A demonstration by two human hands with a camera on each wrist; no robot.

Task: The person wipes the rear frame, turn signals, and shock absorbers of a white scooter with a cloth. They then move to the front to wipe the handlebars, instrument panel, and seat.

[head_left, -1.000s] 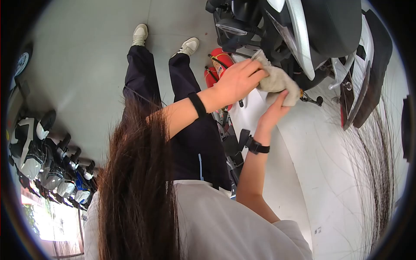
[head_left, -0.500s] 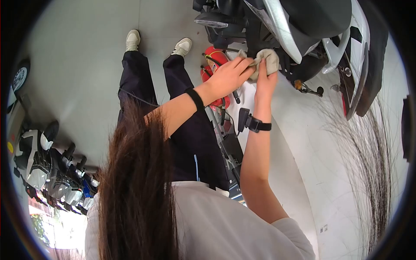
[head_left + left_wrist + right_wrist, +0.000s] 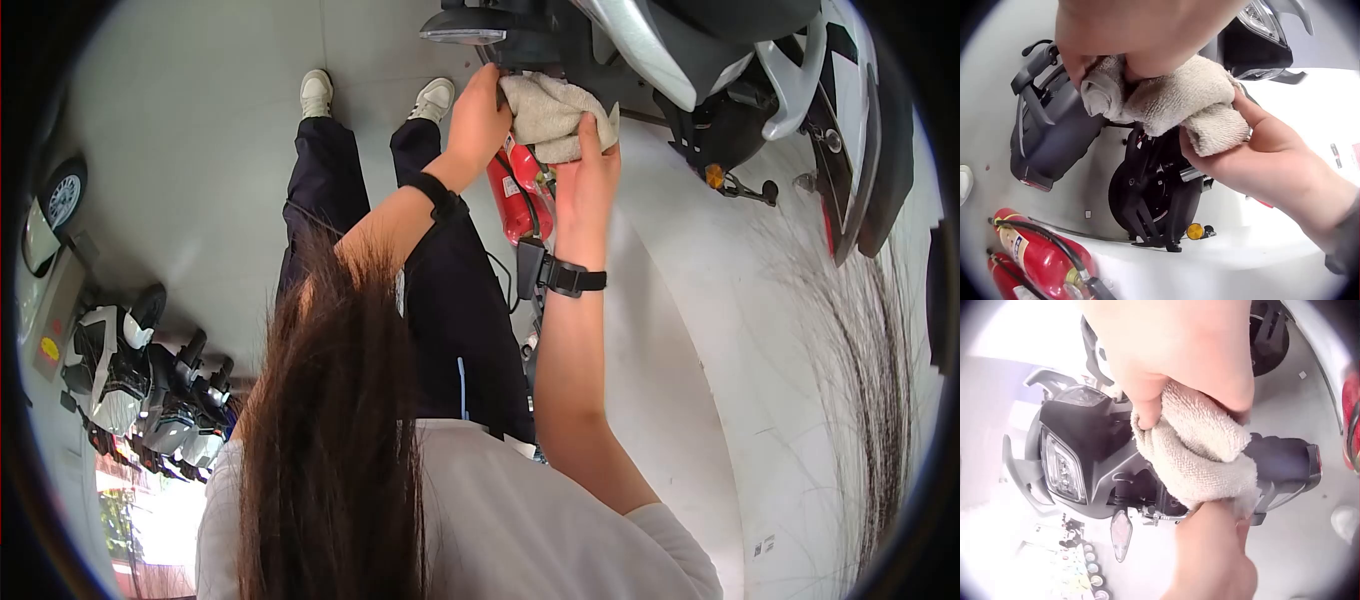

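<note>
Standing over a white platform (image 3: 690,330), the person held a beige terry cloth (image 3: 553,113) in both hands against the dark underside of a parked scooter (image 3: 700,60). At the far left of the head view, a row of other scooters (image 3: 140,385) lined the grey floor (image 3: 200,150). Moving right, the left hand (image 3: 478,110) had its fingers curled into one end of the cloth, pinching a bunched fold, as the left wrist view confirmed (image 3: 1147,37). Just below that hand, two red fire extinguishers (image 3: 518,195) lay on the platform edge, close to the work but not touched. The right hand (image 3: 585,165) gripped the other end of the cloth from beneath, thumb on top and fingers wrapped under the rolled edge (image 3: 1254,156). Held so, the cloth appeared stretched between the two hands, probably so a wider face could bear on the bodywork. The right wrist view showed the cloth (image 3: 1197,456) lying across a dark panel beside the scooter's headlamp (image 3: 1063,465). Further right, an orange reflector (image 3: 714,178) and a side stand (image 3: 750,190) hung clear of both hands.
</note>
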